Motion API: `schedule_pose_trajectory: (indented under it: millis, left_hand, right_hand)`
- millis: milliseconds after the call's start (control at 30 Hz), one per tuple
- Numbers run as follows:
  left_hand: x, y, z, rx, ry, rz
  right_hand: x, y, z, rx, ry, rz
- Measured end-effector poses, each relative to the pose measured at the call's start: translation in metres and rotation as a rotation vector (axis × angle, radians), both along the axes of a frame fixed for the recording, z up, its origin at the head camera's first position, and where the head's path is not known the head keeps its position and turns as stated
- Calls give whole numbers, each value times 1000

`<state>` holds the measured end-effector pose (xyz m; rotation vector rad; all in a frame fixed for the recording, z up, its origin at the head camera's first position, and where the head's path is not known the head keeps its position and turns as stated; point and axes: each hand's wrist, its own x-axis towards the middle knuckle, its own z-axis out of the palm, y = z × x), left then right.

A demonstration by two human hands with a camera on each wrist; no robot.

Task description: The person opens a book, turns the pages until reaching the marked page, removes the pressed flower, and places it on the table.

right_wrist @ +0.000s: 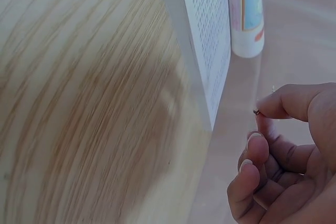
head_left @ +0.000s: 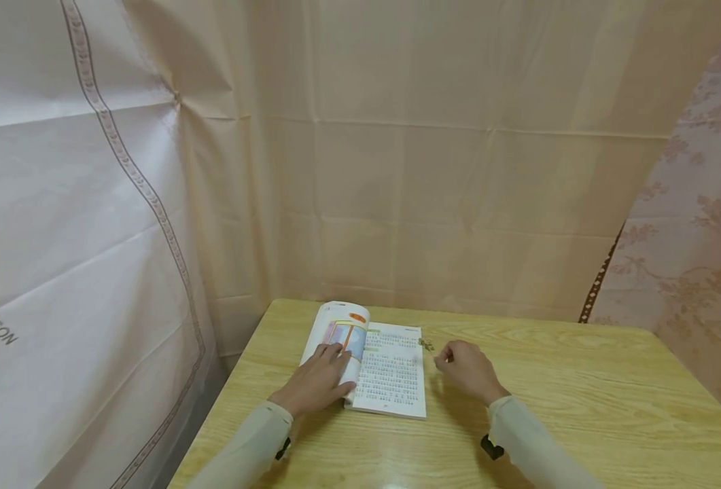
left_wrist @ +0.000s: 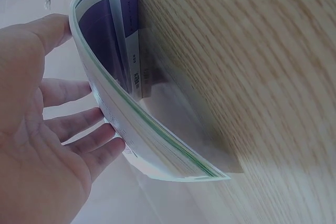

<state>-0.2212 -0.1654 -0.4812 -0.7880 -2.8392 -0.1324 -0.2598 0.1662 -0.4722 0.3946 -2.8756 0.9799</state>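
Observation:
A paperback book [head_left: 391, 373] lies spread on the table, its right page full of printed text. The left-hand pages curl upward and show a coloured picture. My left hand [head_left: 319, 380] rests on these curled pages, fingers spread and fairly straight; the left wrist view shows the fingertips against the bent pages [left_wrist: 157, 135]. Just right of the book, my right hand [head_left: 469, 370] has its thumb and forefinger pinched together. A small dark bit [right_wrist: 256, 112] sticks out at those fingertips. In the head view a small gold-brown leafy piece [head_left: 426, 345] shows between the book's right edge and these fingers.
The wood-grain table [head_left: 580, 394] extends to both sides of the book. Beige cloth [head_left: 427, 170] hangs behind the table's far edge. A pale printed cloth [head_left: 91, 238] hangs at the left, a floral one [head_left: 696, 251] at the right.

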Motion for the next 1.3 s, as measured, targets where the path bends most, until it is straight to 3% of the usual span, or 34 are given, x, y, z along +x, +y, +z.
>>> schedule_pose_trajectory:
  millis: [900,1300]
  left_hand:
    - [0,0,1,28,-32,0]
    - [0,-1,2,21,-30,3]
  right_hand:
    - [12,48,-16,5,-24,-31]
    - [14,51,-28,16,-111,-56]
